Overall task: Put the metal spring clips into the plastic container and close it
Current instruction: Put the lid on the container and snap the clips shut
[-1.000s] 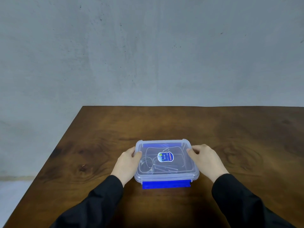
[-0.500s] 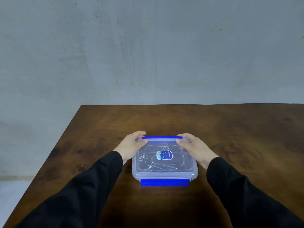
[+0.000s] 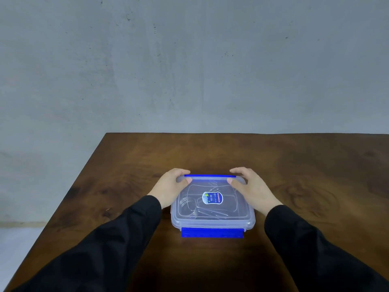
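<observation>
A clear plastic container (image 3: 212,222) stands on the wooden table with its lid (image 3: 237,209) on, a label in the lid's middle. Metal spring clips (image 3: 189,204) show dimly through the lid, inside on the left. A blue latch (image 3: 212,232) hangs folded down on the near side; the far blue latch (image 3: 210,176) lies along the far rim. My left hand (image 3: 171,187) grips the far left corner, thumb on the lid and fingers curled behind. My right hand (image 3: 251,187) grips the far right corner the same way.
The dark wooden table (image 3: 305,175) runs to a grey concrete wall (image 3: 189,70) at the back. Its left edge (image 3: 69,194) drops to a pale floor. Black sleeves cover both forearms.
Both hands moved from the container's left and right sides up to its far corners. The far blue latch has come down along the far rim. The container stayed where it was.
</observation>
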Available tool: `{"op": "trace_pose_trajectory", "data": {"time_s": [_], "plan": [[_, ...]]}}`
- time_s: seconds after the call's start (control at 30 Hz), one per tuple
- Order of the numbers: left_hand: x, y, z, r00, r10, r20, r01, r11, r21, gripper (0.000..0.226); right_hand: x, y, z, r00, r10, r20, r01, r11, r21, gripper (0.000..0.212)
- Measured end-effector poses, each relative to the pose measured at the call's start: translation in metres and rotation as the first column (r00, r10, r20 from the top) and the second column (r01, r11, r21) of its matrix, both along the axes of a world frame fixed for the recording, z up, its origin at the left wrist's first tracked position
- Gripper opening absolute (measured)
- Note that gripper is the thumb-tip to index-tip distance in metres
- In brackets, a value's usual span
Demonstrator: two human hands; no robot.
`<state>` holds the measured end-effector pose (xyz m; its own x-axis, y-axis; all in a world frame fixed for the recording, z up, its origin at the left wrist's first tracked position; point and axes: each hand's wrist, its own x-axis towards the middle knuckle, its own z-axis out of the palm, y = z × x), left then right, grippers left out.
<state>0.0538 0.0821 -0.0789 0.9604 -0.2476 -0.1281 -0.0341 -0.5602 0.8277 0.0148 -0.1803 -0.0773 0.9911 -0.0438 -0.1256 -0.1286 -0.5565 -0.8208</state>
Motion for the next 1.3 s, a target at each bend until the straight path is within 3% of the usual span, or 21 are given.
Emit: {"op": "trace_pose_trajectory", "data": {"time_s": [0.07, 0.13, 0.23, 0.3, 0.53, 0.73, 0.9, 1.3], "plan": [[-0.012, 0.005, -0.001, 0.976, -0.051, 0.211, 0.026, 0.993, 0.118, 0.036, -0.015, -0.002, 0.000, 0.972, 0.073, 0.225, -0.035, 0.985, -0.168, 0.034], [-0.034, 0.015, -0.003, 0.885, -0.169, 0.435, 0.089, 0.976, 0.199, 0.038, -0.039, -0.004, -0.003, 0.883, 0.283, 0.374, -0.149, 0.925, -0.349, 0.036], [-0.067, 0.032, -0.020, 0.664, -0.449, 0.597, 0.189, 0.874, 0.448, 0.049, -0.070, -0.014, -0.024, 0.772, 0.517, 0.370, -0.237, 0.774, -0.587, 0.053], [-0.083, 0.039, -0.036, 0.610, -0.551, 0.569, 0.179, 0.796, 0.578, 0.065, -0.080, -0.022, -0.040, 0.762, 0.552, 0.338, -0.229, 0.719, -0.657, 0.064], [-0.089, 0.036, -0.053, 0.634, -0.522, 0.571, 0.053, 0.766, 0.641, 0.067, -0.085, -0.023, -0.053, 0.767, 0.545, 0.340, -0.194, 0.701, -0.686, 0.067], [-0.090, 0.038, -0.048, 0.661, -0.423, 0.620, 0.061, 0.854, 0.517, 0.042, -0.083, -0.036, -0.037, 0.768, 0.534, 0.354, -0.253, 0.761, -0.598, 0.044], [-0.092, 0.032, -0.051, 0.703, -0.334, 0.628, 0.084, 0.916, 0.393, 0.036, -0.083, -0.031, -0.038, 0.806, 0.465, 0.367, -0.262, 0.836, -0.482, 0.038], [-0.098, 0.025, -0.045, 0.747, -0.241, 0.619, 0.055, 0.951, 0.304, 0.033, -0.086, -0.024, -0.032, 0.854, 0.392, 0.343, -0.213, 0.863, -0.458, 0.053]]}}
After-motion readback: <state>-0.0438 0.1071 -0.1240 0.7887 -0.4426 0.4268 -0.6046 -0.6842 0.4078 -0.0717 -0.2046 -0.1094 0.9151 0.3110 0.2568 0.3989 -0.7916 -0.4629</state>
